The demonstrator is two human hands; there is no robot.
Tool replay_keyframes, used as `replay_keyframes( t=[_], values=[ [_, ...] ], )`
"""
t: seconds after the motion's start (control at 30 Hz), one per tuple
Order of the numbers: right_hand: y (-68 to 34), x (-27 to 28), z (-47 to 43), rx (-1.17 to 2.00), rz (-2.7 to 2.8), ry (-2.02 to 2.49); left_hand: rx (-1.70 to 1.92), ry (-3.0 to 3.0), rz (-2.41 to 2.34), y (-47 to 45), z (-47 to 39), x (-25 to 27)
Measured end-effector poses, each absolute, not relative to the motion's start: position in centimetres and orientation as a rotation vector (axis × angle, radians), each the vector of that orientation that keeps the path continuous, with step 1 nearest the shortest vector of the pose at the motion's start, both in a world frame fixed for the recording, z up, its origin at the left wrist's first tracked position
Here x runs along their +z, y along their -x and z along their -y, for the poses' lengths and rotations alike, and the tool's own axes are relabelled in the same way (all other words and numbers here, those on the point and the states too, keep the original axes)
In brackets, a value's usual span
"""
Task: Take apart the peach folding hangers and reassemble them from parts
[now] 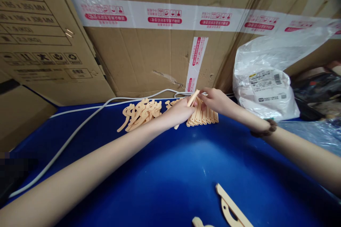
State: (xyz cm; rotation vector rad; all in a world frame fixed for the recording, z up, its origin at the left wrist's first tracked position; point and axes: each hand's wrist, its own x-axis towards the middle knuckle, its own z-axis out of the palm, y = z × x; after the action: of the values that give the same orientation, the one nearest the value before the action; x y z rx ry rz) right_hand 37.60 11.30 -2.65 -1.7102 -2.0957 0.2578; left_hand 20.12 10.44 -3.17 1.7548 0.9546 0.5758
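My left hand (183, 111) is closed around a pale wooden strip (193, 98) that slants up to the right. Close beside it, my right hand (217, 100) has its fingers curled near the strip's upper end. What lies between those right fingers is hidden. Under and in front of both hands, several flat wooden strips with small holes (204, 117) lie side by side in a row. Left of my left hand is a loose pile of curved, hook-ended wooden pieces (144, 111). A few more wooden pieces are partly hidden behind my left hand.
Large cardboard boxes (149, 56) rise behind the blue table surface (170, 170). A white cable (77, 133) runs along the back and left. At right stands a white plastic bag (263, 78). Near the front lies a straight wooden piece with a curved part (233, 207).
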Motion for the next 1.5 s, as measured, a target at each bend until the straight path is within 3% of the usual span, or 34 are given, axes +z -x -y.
replay_keyframes(
  t=[0.23,0.43,0.57,0.8,0.97,1.03,1.23,1.5],
  values=[
    [-36.9,-1.7,-10.4,0.292,2.027,1.639,0.729,-1.725,-1.057,-19.3,-10.7,-1.3],
    [-34.0,0.1,-7.8,0.929,1.864,1.175,0.905,-1.722,-1.014,-18.4,-10.4,0.2],
    [-33.4,1.2,-7.0,1.049,1.774,1.088,0.922,-1.664,-1.113,-17.1,-9.7,0.8],
    [-35.3,2.5,-6.6,0.698,1.878,1.197,0.981,-1.894,-1.046,-13.4,-8.7,2.7],
    [-35.7,2.5,-5.9,-0.134,2.125,1.375,0.932,-2.199,-1.067,-12.8,-6.7,3.1],
    [-35.5,2.2,-5.9,-0.224,2.196,1.420,0.981,-2.312,-1.093,-13.2,-6.1,2.5],
    [-35.6,1.5,-6.9,0.744,1.878,1.211,0.842,-2.365,-1.378,-13.9,-8.2,-0.8],
    [-36.0,1.4,-6.6,0.986,1.485,1.175,0.503,-2.388,-1.603,-13.4,-10.6,-2.3]
  ],
)
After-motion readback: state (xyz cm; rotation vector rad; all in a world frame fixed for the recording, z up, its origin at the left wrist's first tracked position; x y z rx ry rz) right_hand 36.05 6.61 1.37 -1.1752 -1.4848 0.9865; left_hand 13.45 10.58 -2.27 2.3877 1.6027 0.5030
